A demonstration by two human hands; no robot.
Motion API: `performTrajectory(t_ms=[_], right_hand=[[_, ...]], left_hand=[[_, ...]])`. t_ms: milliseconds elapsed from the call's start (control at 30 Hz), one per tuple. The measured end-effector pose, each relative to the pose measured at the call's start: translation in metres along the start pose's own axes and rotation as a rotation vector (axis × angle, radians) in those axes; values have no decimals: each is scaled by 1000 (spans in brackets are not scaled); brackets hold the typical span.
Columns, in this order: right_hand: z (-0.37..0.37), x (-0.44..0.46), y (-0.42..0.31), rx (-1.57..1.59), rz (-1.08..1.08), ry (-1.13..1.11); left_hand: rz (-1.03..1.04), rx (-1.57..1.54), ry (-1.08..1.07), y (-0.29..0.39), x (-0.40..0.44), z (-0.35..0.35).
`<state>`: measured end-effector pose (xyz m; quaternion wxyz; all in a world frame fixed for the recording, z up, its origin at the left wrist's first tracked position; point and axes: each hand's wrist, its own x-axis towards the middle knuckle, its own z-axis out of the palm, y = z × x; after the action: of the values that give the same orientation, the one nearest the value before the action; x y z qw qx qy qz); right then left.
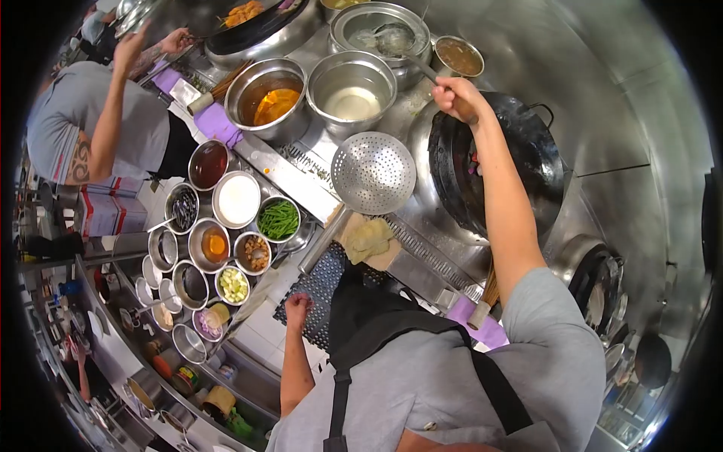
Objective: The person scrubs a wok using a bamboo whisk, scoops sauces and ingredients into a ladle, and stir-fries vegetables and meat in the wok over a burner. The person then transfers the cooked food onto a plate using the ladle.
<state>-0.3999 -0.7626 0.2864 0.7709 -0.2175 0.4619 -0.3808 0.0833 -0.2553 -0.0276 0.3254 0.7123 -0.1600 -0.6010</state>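
Note:
My right hand (456,99) is closed around the handle of a metal ladle (420,66), whose bowl end reaches into a large steel pot (381,34) of cloudy liquid. Under my right forearm lies a black wok (520,169) with a few small purple and red pieces inside. My left hand (299,305) hangs low beside my apron with its fingers curled; whether anything is in it is too small to tell. A perforated round strainer (373,173) rests in front of the steel pots, above a folded yellowish cloth (369,239).
Left of the strainer stand a pot of orange oil (265,102) and a pot of clear liquid (351,90). Several ingredient bowls, including green beans (279,219), fill the left side. Another person (113,113) works at the upper left. A steel wall rises at right.

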Motion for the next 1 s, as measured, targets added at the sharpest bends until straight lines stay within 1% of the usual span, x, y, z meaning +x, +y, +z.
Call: performTrajectory(t_ms=[33, 133, 167, 233, 267, 300, 367, 400, 433, 467, 500, 567, 600, 633, 667, 700, 767, 833, 867, 933, 1000], right_hand=[[14, -16, 9, -355, -157, 113], [22, -58, 27, -860, -357, 254], [11, -65, 29, -1098, -358, 331], [3, -89, 42, -1336, -530, 419], [0, -96, 47, -1382, -548, 431], [-4, -103, 52, -1429, -565, 444], [-13, -118, 60, -1538, -615, 455], [-15, -122, 64, -1599, -650, 441], [-8, -134, 66, -1550, -604, 437], [-1, -155, 70, -1504, -557, 435], [9, -175, 74, -1296, -360, 413], [-11, -185, 87, -1245, -402, 405], [-34, -179, 105, -1390, -634, 415], [-28, -184, 122, -1554, -666, 570], [-41, -183, 135, -1641, -807, 552], [-44, -187, 145, -1414, -716, 486], [-31, -211, 163, -870, -512, 263], [19, -246, 183, -210, -294, -14], [41, -257, 200, -121, -275, -29], [72, -277, 220, 9, -141, -97], [94, -280, 234, 42, -17, -229]], left_hand=[[60, -34, 11, -8, -6, -1], [19, 139, 3, -30, -30, -13], [25, 154, -45, -36, -40, -17], [38, 93, -48, -42, -60, -21], [43, 63, -46, -41, -72, -23], [54, 11, -16, -23, -90, -17], [115, -65, -24, 15, -116, -12], [179, -73, -88, 42, -128, -11], [194, -4, -40, 72, -139, -5], [315, 111, -61, 95, -143, -8], [383, 62, -14, 123, -152, -5], [493, -62, 25, 161, -147, -7], [500, -116, 60, 181, -141, -8], [492, -182, 79, 199, -135, -9], [476, -226, 101, 213, -122, -11], [470, -310, 115, 223, -105, -12], [449, -418, 12, 237, -70, -17], [366, -526, -12, 250, -40, -15], [328, -570, 13, 252, -20, -14], [281, -548, 34, 255, 12, -15], [271, -633, 44, 257, 33, -14]])
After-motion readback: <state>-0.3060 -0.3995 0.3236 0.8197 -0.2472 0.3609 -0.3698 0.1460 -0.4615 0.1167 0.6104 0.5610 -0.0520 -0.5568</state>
